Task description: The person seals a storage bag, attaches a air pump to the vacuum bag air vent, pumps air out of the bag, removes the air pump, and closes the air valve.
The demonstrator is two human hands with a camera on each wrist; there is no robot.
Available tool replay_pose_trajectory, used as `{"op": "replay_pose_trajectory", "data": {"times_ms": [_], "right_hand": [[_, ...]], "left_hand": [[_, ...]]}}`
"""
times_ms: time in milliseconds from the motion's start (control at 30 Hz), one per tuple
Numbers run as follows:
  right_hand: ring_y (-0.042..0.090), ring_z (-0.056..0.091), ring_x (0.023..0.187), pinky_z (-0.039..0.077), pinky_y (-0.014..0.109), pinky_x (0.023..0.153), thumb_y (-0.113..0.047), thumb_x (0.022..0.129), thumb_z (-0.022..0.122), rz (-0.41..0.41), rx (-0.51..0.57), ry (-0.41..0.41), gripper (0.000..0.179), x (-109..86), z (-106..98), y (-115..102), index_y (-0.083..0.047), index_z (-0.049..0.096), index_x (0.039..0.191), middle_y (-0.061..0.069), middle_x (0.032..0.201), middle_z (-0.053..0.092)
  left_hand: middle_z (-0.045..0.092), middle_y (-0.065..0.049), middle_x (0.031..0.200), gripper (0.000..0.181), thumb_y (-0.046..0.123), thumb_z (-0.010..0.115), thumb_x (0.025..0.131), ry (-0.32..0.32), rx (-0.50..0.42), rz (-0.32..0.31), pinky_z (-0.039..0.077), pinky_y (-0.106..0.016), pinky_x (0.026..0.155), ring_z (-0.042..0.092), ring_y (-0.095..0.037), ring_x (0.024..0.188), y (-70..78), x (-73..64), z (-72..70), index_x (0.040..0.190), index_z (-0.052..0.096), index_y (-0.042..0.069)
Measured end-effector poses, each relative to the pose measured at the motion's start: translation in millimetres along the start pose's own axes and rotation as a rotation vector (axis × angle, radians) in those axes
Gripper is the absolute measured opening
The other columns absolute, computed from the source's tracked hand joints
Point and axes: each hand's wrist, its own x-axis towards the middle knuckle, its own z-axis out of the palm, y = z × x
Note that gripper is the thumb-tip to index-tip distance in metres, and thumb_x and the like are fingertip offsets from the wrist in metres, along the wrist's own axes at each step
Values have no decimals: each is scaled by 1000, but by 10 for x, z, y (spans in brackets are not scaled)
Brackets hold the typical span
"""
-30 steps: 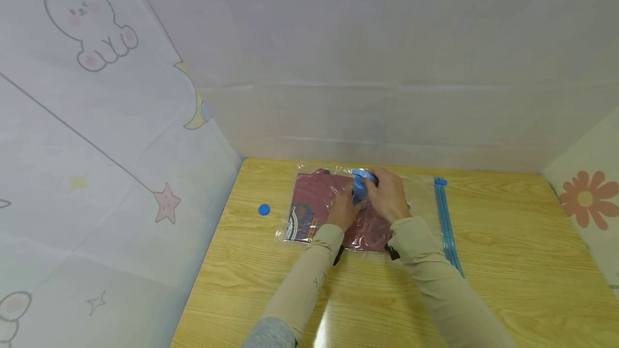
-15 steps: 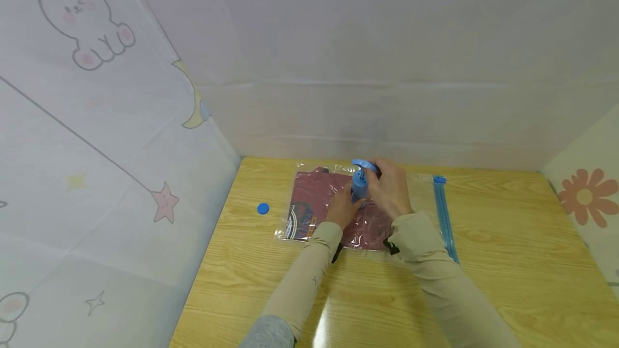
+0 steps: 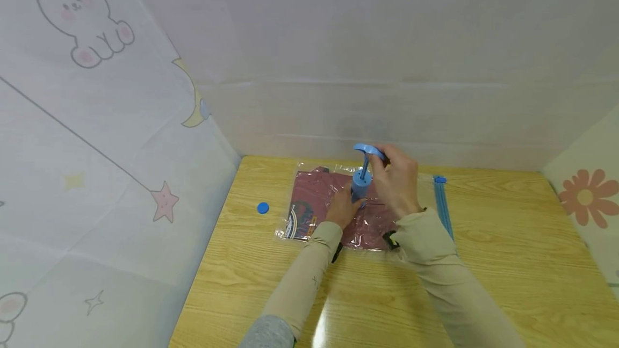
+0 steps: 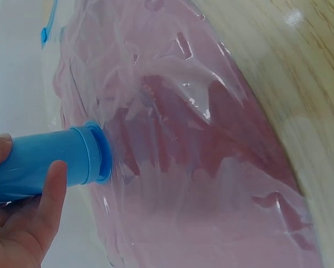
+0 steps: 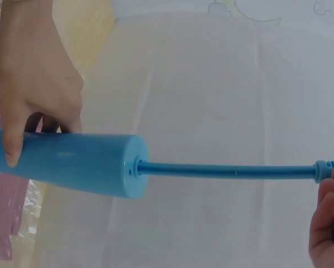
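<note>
A blue hand pump (image 3: 360, 184) stands upright on a clear vacuum storage bag (image 3: 425, 192) that has dark red folded clothing (image 3: 319, 192) inside. My left hand (image 3: 342, 208) grips the pump's barrel (image 5: 72, 162) low down, fingers and thumb around it. In the left wrist view the barrel's collar (image 4: 94, 153) meets the bag's plastic. The right hand (image 3: 398, 179) holds the T-shaped handle (image 3: 368, 150) above the barrel. Between handle and barrel a long stretch of the rod (image 5: 228, 171) shows in the right wrist view. The bag's valve is hidden under the pump.
A round blue cap (image 3: 263, 208) lies on the wooden table (image 3: 232, 283) left of the bag. Along the bag's right edge runs a blue zip strip (image 3: 442, 203) with a slider (image 3: 440, 180) at its far end. A pale wall covering (image 3: 387, 69) rises behind the table.
My right hand has drawn the pump handle upward, and the rod has come out of the barrel. The left hand has kept its place on the barrel.
</note>
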Motion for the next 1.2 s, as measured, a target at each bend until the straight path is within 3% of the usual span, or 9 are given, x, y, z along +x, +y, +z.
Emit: {"op": "replay_pose_trajectory", "data": {"times_ms": [400, 1200], "right_hand": [[18, 56, 68, 40, 11, 66, 2, 88, 64, -99, 87, 91, 10, 69, -24, -60, 7, 70, 95, 19, 81, 68], [13, 51, 66, 39, 11, 65, 4, 87, 64, -162, 128, 173, 10, 133, -102, -208, 8, 70, 94, 19, 75, 64]], "left_hand": [[68, -15, 117, 48, 24, 71, 88, -23, -11, -18, 56, -42, 88, 68, -30, 106, 2, -16, -11, 128, 51, 7], [69, -15, 116, 50, 24, 73, 87, -35, 12, -47, 56, -42, 87, 69, -30, 103, 67, -7, 0, 129, 52, 7]]}}
